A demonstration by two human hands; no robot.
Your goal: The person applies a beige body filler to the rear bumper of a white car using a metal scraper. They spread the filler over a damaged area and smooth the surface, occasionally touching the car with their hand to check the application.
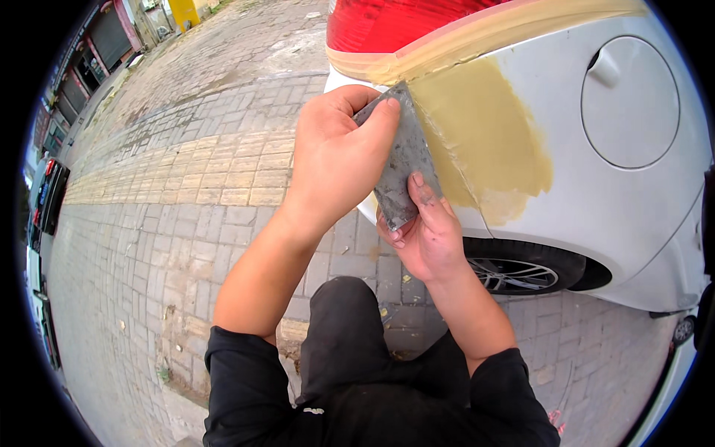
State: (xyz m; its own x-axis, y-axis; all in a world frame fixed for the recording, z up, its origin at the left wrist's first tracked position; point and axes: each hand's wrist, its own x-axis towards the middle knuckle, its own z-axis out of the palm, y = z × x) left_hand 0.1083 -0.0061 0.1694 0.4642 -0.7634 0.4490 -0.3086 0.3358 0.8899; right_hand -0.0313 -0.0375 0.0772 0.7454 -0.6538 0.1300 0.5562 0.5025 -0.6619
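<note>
A grey flat spreader blade (402,160) lies against the rear corner of a white car (618,201), at the left edge of a yellowish filler patch (484,141). My left hand (335,156) grips the blade's upper end with thumb and fingers. My right hand (424,235) holds its lower end, fingers smeared grey. Tan masking tape (477,33) runs along the border of the red tail light (387,22) above the patch.
The round fuel flap (629,93) sits right of the patch, and a rear wheel (518,272) below it. My black-clad knee (346,320) is under my hands. Brick paving (186,223) spreads left, with dark parked vehicles (45,201) at the far left.
</note>
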